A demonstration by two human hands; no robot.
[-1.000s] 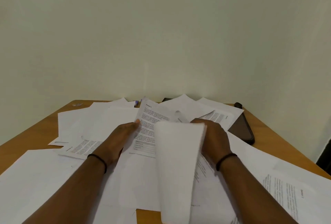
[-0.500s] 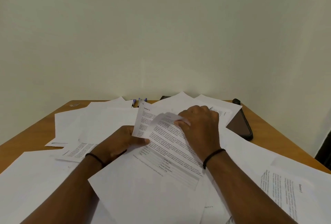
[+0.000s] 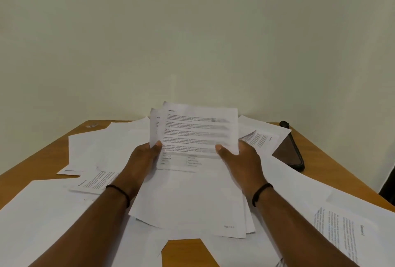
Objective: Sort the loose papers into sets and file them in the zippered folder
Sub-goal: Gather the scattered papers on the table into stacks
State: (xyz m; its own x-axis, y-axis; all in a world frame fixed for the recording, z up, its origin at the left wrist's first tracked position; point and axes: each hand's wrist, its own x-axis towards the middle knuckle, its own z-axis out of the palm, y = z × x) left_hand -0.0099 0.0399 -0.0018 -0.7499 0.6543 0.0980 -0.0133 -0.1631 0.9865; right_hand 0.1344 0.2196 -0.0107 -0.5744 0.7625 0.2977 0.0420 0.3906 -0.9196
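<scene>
A small stack of printed sheets (image 3: 196,181) is raised off the table in front of me, text facing me. My left hand (image 3: 143,157) grips its left edge with the thumb on top. My right hand (image 3: 239,157) grips the right edge the same way. One sheet behind sticks out at the upper left. Loose white papers (image 3: 89,151) lie scattered over the wooden table (image 3: 32,170). The dark brown zippered folder (image 3: 290,153) lies flat at the far right, partly under papers.
A printed sheet (image 3: 342,230) lies near the right front edge. More sheets (image 3: 263,136) overlap the folder's left side. A small dark object (image 3: 284,124) sits behind the folder by the wall. A pale wall closes off the table's back and right.
Both hands lifted the printed sheets off the table and brought them together upright. The right hand moved from the top of the sheet to its right edge.
</scene>
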